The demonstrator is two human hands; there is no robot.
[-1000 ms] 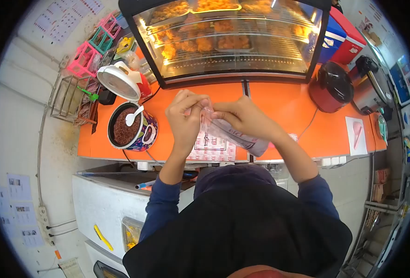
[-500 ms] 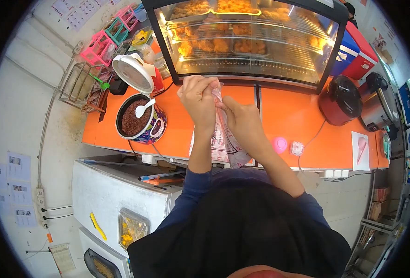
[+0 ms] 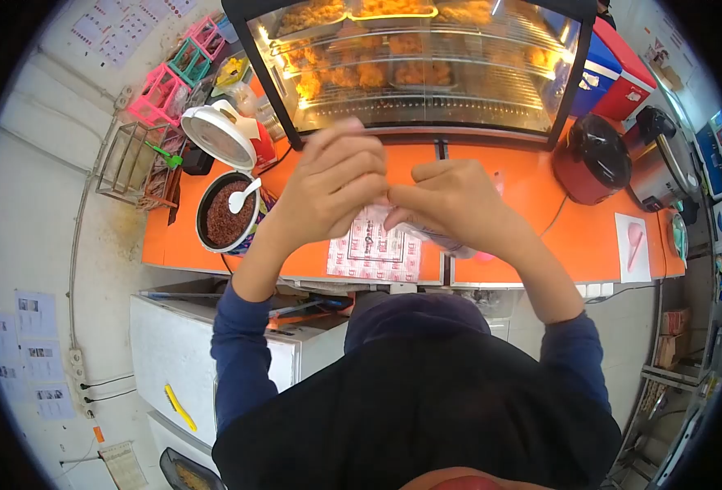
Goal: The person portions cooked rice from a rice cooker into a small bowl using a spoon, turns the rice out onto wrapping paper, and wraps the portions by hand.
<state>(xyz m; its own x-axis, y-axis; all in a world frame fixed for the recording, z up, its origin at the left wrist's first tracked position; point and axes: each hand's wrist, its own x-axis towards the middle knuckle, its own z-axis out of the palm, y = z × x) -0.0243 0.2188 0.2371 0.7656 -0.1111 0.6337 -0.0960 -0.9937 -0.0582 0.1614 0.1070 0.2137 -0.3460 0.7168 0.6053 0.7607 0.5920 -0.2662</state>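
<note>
My left hand point(image 3: 336, 184) is raised above the orange counter, slightly blurred, its fingers curled inward; whatever they pinch is hidden. Close beside it, my right hand point(image 3: 459, 200) is closed, its thumb and fingers around the upper end of a printed paper wrapper point(image 3: 436, 237). Most of that wrapper is covered by the right hand, and its lower end slants down to the right. Below both hands lie flat printed paper sheets point(image 3: 373, 260) with pink lettering and a dark square frame.
A lit glass display case point(image 3: 426, 102) with fried food stands behind. At left is an open pot point(image 3: 214, 233) of dark reddish rice with a white spoon point(image 3: 245, 194). A dark red cooker point(image 3: 593, 159) and a pink scoop point(image 3: 634, 241) on white paper are at right.
My hands have moved slightly apart, the left one turning. The wrapper, upright between them before, now slants below my right hand. More of the sheets shows, and the view has shifted.
</note>
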